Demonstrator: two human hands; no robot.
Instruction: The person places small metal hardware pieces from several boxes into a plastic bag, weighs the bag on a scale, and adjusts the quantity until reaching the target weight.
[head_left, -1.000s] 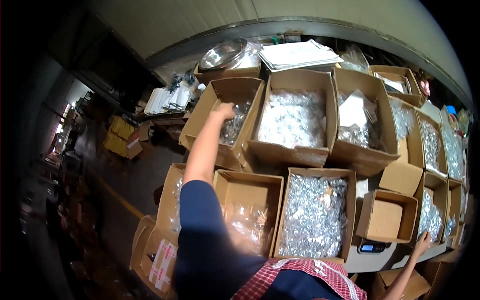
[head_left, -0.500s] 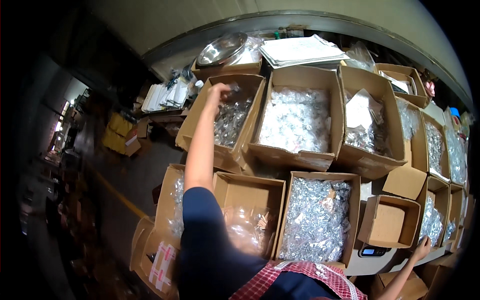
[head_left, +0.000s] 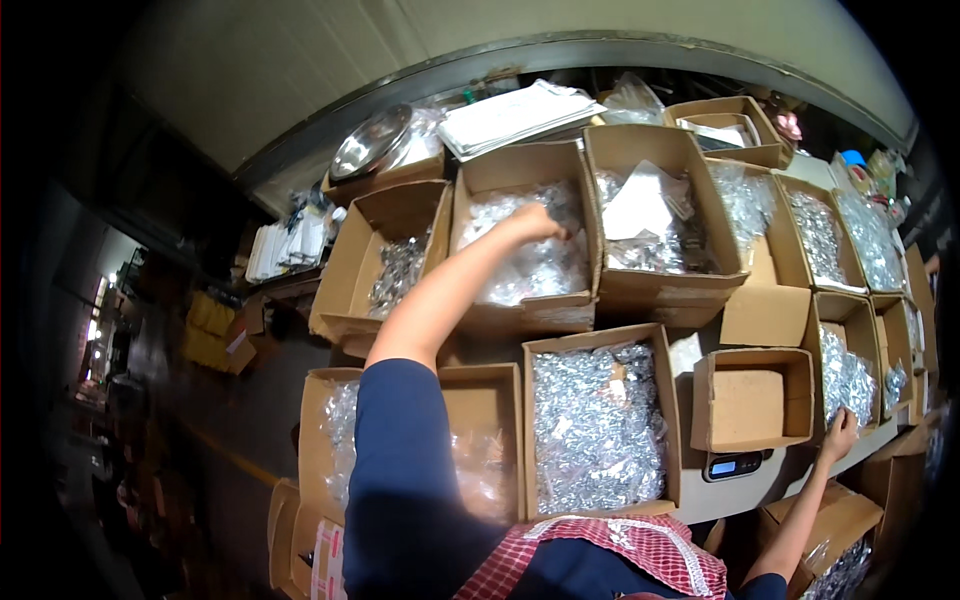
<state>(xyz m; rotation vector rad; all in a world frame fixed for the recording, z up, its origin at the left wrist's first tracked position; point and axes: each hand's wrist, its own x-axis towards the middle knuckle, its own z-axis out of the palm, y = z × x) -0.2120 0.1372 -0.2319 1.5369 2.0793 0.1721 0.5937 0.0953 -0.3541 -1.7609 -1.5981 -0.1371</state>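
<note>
My left arm reaches across to the back middle cardboard box (head_left: 521,314), which holds many small clear plastic bags (head_left: 530,272). Over these bags is my left hand (head_left: 538,222), its fingers closed on a small clear plastic bag (head_left: 562,204) with greyish contents. To its left stands a box (head_left: 345,262) with bagged dark metal parts (head_left: 397,272). At the right, my right hand (head_left: 842,432) is closed at the front edge of a small box (head_left: 866,330) of clear bags (head_left: 846,382). What its fingers grip, bag or rim, is hidden.
In front stands a box (head_left: 672,420) full of silvery bagged parts. Right of it are a small empty box (head_left: 756,440) and a digital scale (head_left: 735,465). Papers (head_left: 520,118) and a metal bowl (head_left: 372,142) lie at the back. More boxes line the right.
My left hand has moved right, from the back left box to the back middle box, with the small bag. The view has shifted; my right hand stays by the small box's front edge.
</note>
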